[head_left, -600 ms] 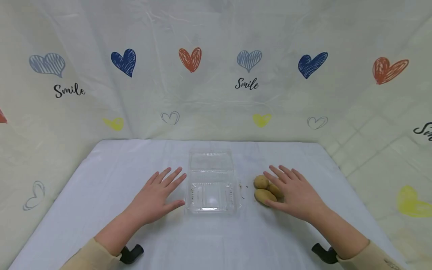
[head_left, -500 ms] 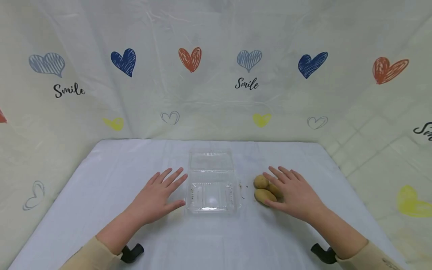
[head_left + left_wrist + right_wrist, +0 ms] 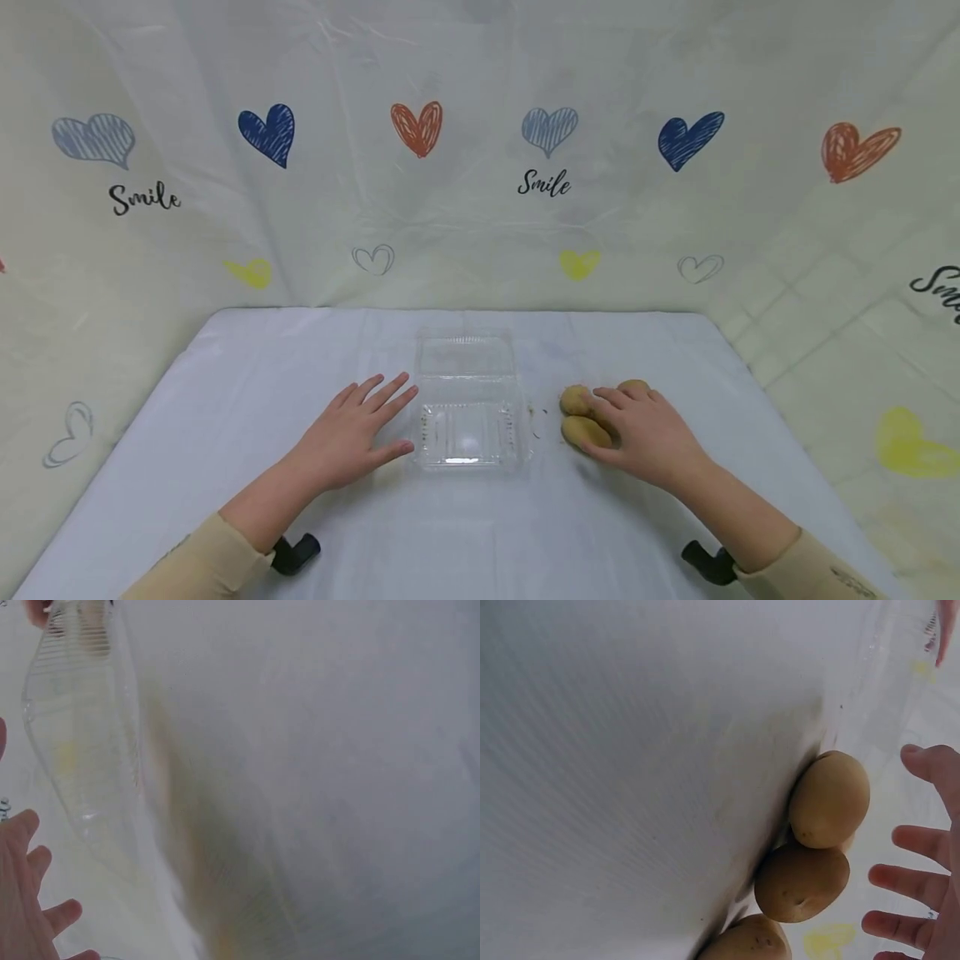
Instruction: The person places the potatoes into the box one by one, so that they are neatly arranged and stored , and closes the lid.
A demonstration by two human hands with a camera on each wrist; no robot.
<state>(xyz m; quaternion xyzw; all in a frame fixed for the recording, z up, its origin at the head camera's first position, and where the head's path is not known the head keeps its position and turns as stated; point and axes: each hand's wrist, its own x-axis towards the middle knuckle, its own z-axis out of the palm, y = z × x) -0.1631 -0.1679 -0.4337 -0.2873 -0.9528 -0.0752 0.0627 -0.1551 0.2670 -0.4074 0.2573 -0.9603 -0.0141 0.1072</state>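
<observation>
Your left hand (image 3: 345, 448), fingers spread, is just left of the open, clear, rectangular plastic container (image 3: 467, 435); your right hand (image 3: 647, 435), fingers parted, covers part of 4 tan oval potatoes (image 3: 586, 432).

Heart-printed backdrop (image 3: 472, 200) hangs behind white tablecloth (image 3: 480, 525).

Right-wrist view low beside potatoes (image 3: 802, 881)

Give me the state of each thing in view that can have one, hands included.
Clear plastic container: upright, nothing visible inside.
Lid: open, folded back.
Potatoes: skins on, grouped outside the container, some partly hidden.
Left hand: fingers spread beside the container, holding nothing.
Right hand: fingers parted over the potatoes, holding nothing.
White cloth: spread out, small dark specks between container and potatoes.
</observation>
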